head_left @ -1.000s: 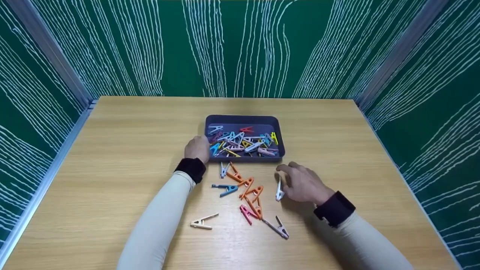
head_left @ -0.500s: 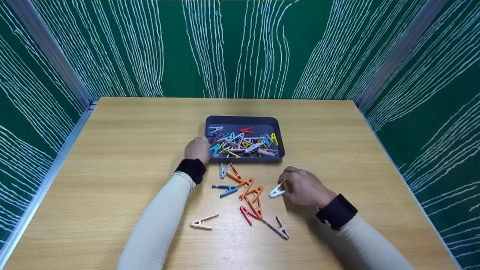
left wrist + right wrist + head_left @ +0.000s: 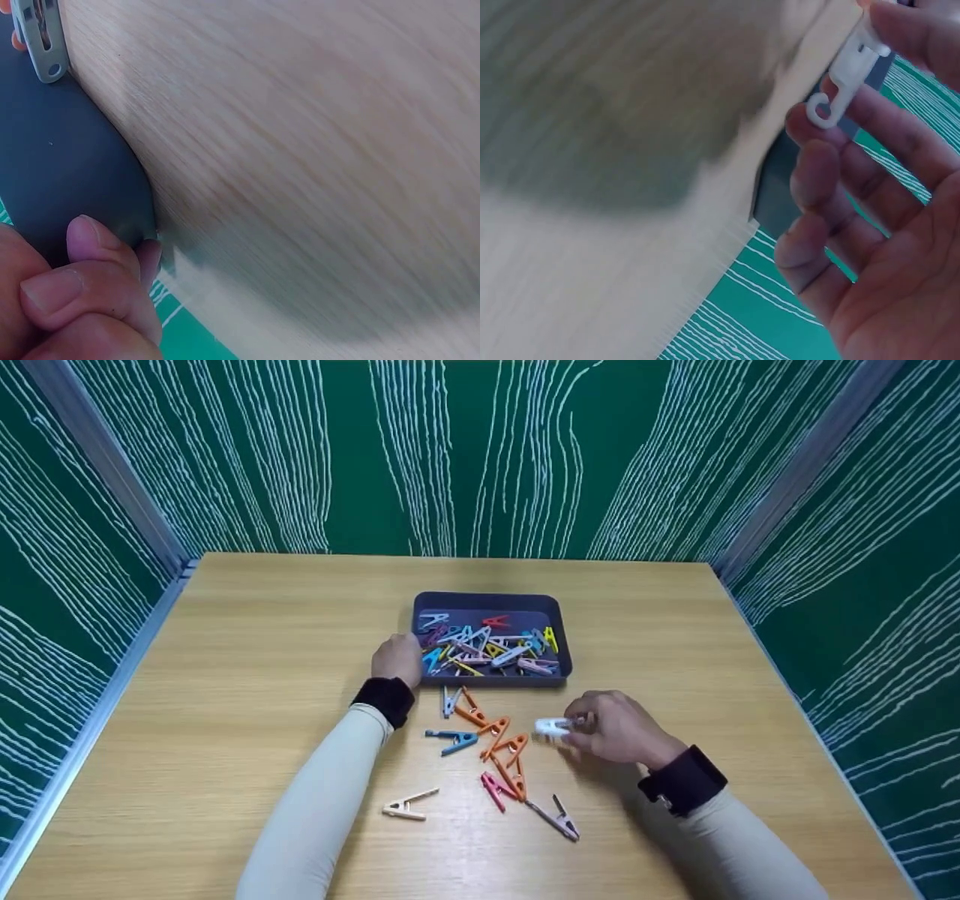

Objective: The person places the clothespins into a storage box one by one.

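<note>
My right hand (image 3: pixel 619 727) holds a white clothespin (image 3: pixel 553 727) between thumb and fingers, above the table to the right of the scattered pins. In the right wrist view the white clothespin (image 3: pixel 849 73) shows a hooked end by the fingertips. My left hand (image 3: pixel 397 658) grips the left side of a dark tray (image 3: pixel 495 681), its fingers (image 3: pixel 90 289) curled at the tray corner. The tray holds many mixed clothespins. Before it lie several orange clothespins (image 3: pixel 513 746), a blue one (image 3: pixel 454 739), a pink one (image 3: pixel 493 791) and a light blue-grey one (image 3: pixel 450 702).
A cream clothespin (image 3: pixel 405 806) lies apart at the front left. A grey one (image 3: pixel 553 819) lies at the front, right of the middle. Green panels with white streaks (image 3: pixel 517 457) stand behind and beside the wooden table (image 3: pixel 285 607).
My right hand has picked the white clothespin up off the table and turned it, so that it now points leftward. The left hand stays at the tray.
</note>
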Action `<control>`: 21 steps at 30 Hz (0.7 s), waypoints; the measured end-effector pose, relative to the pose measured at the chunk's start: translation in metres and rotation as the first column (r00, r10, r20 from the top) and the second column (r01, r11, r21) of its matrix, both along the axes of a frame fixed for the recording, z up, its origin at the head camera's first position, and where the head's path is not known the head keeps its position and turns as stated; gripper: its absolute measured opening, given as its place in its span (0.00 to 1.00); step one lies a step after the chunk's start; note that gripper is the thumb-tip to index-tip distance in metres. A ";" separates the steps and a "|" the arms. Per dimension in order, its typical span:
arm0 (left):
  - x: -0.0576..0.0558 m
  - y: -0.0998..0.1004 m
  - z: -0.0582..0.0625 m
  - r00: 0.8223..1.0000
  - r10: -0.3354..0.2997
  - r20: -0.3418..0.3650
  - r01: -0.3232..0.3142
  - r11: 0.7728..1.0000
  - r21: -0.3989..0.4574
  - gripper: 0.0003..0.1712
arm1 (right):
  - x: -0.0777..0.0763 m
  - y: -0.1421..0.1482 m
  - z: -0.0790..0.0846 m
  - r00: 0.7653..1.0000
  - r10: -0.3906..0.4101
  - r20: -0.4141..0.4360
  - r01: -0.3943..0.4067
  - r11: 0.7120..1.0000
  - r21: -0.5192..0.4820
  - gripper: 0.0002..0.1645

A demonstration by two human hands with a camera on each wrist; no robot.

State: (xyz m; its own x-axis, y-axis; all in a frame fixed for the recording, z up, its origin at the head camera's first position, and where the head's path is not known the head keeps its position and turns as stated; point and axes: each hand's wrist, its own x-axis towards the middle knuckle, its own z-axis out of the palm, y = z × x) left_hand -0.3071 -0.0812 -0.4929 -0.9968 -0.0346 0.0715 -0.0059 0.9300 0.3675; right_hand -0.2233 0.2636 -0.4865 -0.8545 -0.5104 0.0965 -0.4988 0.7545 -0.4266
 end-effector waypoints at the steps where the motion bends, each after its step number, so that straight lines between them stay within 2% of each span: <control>1: 0.000 0.000 0.000 1.000 0.002 0.002 -0.002 1.000 0.000 0.16 | -0.001 -0.001 0.002 1.000 -0.020 -0.009 0.020 1.000 -0.016 0.12; 7: -0.002 0.001 -0.002 1.000 0.012 0.012 -0.012 1.000 -0.003 0.16 | -0.012 -0.012 0.010 0.985 -0.148 -0.093 0.137 0.984 -0.118 0.15; 11: -0.001 0.002 0.000 0.999 0.020 0.031 -0.020 1.000 0.005 0.16 | -0.021 -0.025 0.015 0.966 -0.234 -0.107 0.213 0.961 -0.175 0.18; 17: -0.002 0.004 0.002 0.997 0.040 0.065 -0.041 0.999 0.011 0.13 | -0.041 -0.043 0.020 0.931 -0.349 -0.107 0.323 0.925 -0.201 0.21; 21: -0.002 0.004 0.002 0.998 0.041 0.048 -0.041 0.999 0.011 0.12 | -0.057 -0.053 0.022 0.913 -0.385 -0.135 0.354 0.912 -0.208 0.20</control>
